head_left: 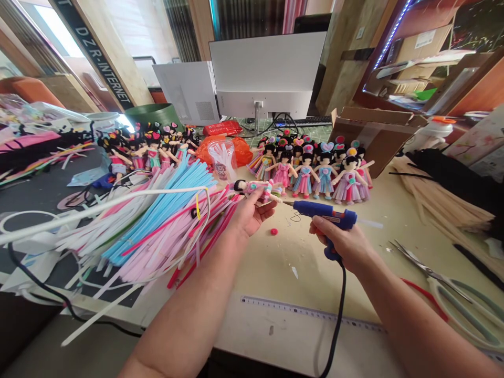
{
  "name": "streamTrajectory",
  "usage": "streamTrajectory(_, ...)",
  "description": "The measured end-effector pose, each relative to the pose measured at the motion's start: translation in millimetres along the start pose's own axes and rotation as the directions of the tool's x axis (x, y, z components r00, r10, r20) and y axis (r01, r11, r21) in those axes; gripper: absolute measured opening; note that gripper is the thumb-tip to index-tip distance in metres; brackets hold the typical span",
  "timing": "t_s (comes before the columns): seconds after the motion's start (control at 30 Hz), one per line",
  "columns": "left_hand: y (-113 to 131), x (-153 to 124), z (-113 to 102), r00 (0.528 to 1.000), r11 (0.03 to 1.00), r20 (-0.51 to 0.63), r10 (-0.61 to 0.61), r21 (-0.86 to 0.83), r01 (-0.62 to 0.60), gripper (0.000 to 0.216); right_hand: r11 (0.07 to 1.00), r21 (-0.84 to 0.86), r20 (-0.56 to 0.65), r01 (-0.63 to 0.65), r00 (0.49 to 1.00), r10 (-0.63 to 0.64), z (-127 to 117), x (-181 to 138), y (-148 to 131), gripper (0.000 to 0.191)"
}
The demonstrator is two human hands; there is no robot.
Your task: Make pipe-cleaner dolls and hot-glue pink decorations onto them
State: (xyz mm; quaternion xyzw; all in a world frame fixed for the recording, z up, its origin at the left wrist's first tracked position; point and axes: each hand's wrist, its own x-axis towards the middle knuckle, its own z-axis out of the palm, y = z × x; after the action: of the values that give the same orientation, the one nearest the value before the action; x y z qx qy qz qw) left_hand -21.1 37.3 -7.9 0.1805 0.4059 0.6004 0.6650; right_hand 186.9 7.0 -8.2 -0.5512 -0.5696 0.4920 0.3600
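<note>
My left hand point(255, 214) is closed on a small pipe-cleaner doll point(255, 188) with black hair and a pink body, which lies sideways with its head to the left. In my right hand point(340, 239) is a blue hot glue gun point(325, 211), its nozzle pointing left, close to the doll's lower end. A clear glue stick point(370, 223) juts from the back of the gun. Its black cord point(339, 315) runs down over the table's front edge. Below the doll a small red fuzzy disc point(274, 231) rests on the tabletop.
Several finished dolls point(309, 170) stand behind my hands, with more dolls point(151, 149) at back left. Bundled pipe cleaners point(157, 210) cover the left side. Scissors point(437, 278) lie at right, a ruler strip point(311, 313) in front. A cardboard box point(374, 131) and a monitor point(268, 68) stand behind.
</note>
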Motion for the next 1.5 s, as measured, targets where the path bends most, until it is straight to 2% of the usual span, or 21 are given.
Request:
streamTrajectory(0.87,1.5,-2.6,3.6,1.000,0.999,0.014,-0.023,-0.048,0.024,0.012,0.998,0.008,-0.053,-0.059,0.997,0.059,2.7,1.4,-0.8,0.044)
streamTrajectory(1.5,2.2,-3.9,4.7,0.999,0.997,-0.006,-0.038,-0.065,0.038,0.017,0.999,-0.030,-0.069,-0.032,0.997,0.030,2.1,1.9,-1.1,0.044)
